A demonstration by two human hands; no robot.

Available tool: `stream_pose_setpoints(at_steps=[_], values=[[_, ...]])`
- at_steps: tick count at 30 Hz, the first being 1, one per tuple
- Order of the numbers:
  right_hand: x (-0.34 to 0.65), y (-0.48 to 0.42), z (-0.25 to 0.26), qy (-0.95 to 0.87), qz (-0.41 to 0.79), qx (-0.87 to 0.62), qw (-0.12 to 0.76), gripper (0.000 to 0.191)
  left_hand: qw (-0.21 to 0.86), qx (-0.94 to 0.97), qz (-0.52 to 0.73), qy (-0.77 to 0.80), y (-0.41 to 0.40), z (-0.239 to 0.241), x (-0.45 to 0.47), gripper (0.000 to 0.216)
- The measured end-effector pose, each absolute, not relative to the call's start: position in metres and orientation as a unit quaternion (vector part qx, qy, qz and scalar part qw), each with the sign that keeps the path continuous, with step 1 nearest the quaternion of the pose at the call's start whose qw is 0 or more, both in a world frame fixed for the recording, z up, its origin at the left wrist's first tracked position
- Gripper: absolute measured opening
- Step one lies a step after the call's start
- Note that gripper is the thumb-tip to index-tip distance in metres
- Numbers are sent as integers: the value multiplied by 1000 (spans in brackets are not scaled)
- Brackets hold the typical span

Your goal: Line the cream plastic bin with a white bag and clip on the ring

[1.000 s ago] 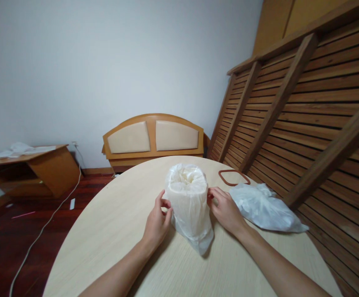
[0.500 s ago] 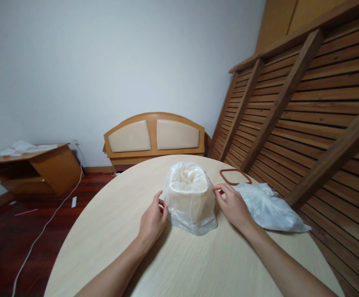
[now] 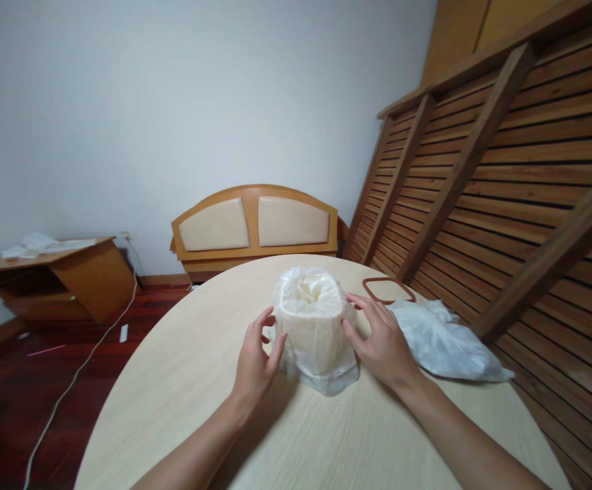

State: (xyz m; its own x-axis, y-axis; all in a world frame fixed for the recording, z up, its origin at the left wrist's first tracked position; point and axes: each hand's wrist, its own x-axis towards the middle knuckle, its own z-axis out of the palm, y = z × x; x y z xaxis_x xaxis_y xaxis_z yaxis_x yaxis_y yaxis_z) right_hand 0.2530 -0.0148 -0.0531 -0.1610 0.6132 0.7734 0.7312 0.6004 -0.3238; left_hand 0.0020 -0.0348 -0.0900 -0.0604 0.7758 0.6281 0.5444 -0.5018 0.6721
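Observation:
A small white bin [image 3: 310,320] lined with a thin translucent plastic bag stands upright on the round pale wooden table [image 3: 199,381]. The bag's loose skirt bunches around the bin's base. My left hand [image 3: 255,364] rests against the bin's left side, thumb and fingers apart and curved onto the plastic. On the right side, my right hand [image 3: 380,340] lies with its fingers spread flat over the bag. Neither hand pinches the plastic.
A crumpled white plastic bag [image 3: 439,340] lies on the table right of my right hand, a brown rounded ring [image 3: 388,290] behind it. A slatted wooden bed frame [image 3: 505,190] leans at the right. A headboard [image 3: 252,228], cabinet [image 3: 61,275] and floor cable [image 3: 71,381] lie beyond.
The bag's skirt has been pulled down around the bin. Both hands have let go of their pinches on the plastic and now lie open against the bin's sides.

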Motion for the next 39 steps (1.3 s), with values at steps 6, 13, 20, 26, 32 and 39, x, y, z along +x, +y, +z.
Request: stream_pose_setpoints(at_steps=[6, 13, 20, 26, 32, 39], values=[[247, -17, -55, -769, -57, -438, 462, 30, 184, 644, 551, 499, -31, -87, 0, 31], [246, -20, -54, -776, -66, -416, 469, 37, 185, 634, 532, 531, -26, -89, -6, 28], [239, -28, -48, -800, -93, -361, 471, 34, 21, 689, 538, 486, -35, -83, -6, 39], [237, -32, -44, -811, -121, -333, 466, 32, -77, 793, 458, 395, -51, -77, 4, 59], [238, -36, -39, -800, -129, -328, 486, 28, -91, 827, 395, 389, -54, -72, 3, 59], [237, -29, -53, -790, -125, -341, 494, 26, -117, 831, 401, 366, -55, -72, 3, 37]])
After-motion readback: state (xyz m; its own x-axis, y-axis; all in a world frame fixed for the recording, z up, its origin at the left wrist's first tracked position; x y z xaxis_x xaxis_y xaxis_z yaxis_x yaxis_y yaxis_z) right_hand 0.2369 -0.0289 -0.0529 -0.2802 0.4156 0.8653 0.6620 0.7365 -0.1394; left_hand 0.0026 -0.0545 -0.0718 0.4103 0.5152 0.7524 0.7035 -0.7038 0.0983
